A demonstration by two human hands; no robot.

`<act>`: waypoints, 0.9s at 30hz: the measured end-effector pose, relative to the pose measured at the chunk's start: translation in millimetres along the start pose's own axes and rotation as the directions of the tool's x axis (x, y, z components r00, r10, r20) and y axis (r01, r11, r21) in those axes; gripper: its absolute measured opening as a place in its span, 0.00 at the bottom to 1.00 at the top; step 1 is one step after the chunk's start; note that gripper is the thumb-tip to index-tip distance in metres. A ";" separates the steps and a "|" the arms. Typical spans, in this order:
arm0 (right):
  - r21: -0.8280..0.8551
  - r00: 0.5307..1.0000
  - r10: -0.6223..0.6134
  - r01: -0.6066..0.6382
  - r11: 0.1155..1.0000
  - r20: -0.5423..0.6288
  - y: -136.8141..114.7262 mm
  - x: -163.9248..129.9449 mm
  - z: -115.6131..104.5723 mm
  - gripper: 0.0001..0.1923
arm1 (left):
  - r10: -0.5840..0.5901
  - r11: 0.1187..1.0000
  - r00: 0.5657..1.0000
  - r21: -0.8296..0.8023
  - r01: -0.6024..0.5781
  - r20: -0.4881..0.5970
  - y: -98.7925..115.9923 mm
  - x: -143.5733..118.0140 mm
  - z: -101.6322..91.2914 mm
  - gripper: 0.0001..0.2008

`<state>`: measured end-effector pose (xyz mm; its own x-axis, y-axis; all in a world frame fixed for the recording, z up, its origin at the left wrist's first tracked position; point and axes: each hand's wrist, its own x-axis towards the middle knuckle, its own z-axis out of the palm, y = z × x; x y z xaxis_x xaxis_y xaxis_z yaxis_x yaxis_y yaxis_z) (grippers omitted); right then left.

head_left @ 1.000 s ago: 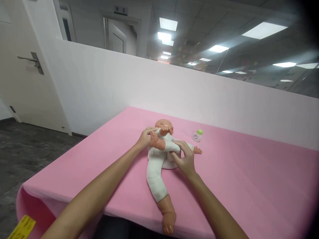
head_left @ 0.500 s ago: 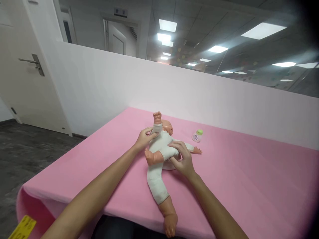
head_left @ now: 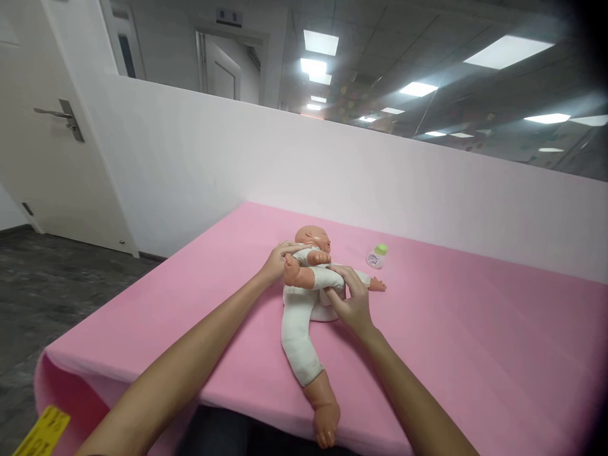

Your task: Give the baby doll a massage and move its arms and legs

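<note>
The baby doll (head_left: 304, 297) lies on its back on the pink table cover (head_left: 451, 354), dressed in a white suit, its head pointing away from the person. One leg runs straight back toward the person, and its bare foot hangs just over the near edge of the cover. The other leg is bent up and folded across the belly, with its bare foot beside the left hand. One of the doll's arms lies across its chest; the other stretches out flat past the right hand, the small hand at its end resting on the cover.

The left hand (head_left: 275, 263) is curled against the doll's shoulder and upper side, just below the head, fingers closed lightly on the white cloth. The right hand (head_left: 351, 301) grips the raised thigh, thumb and fingers wrapped around the white trouser leg near the hip. The doll sits between the two hands, both touching it.

Beyond the right hand, a little further from the person and apart from the doll's outstretched arm, a small bottle with a green cap (head_left: 377, 255) lies on the cover
</note>
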<state>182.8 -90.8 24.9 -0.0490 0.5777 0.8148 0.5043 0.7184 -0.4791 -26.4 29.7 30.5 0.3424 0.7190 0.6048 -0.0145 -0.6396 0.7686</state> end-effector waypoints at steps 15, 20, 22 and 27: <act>0.033 0.998 0.058 -0.058 0.998 0.012 3.6 -0.9 -2.6 0.18 | -0.021 0.989 0.999 0.148 0.017 0.027 0.3 -3.0 1.5 0.19; 0.037 0.997 0.062 -0.063 0.997 0.035 3.9 -0.1 -5.3 0.18 | -0.074 0.980 0.997 0.190 0.068 0.027 2.9 -4.8 3.0 0.21; 0.050 0.997 0.037 -0.040 0.998 0.073 2.8 -0.5 -6.0 0.20 | -0.093 0.975 0.995 0.205 0.087 0.022 5.5 -5.6 3.7 0.21; 0.049 0.995 0.013 -0.018 0.999 0.102 1.2 -1.2 -7.0 0.22 | -0.061 0.972 0.998 0.228 0.063 -0.017 5.7 -6.1 4.8 0.21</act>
<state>189.4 -93.4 25.7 -0.1307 0.6233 0.7710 0.4626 0.7262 -0.5086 -24.1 20.4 30.2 0.3267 0.7611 0.5604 0.2220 -0.6381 0.7372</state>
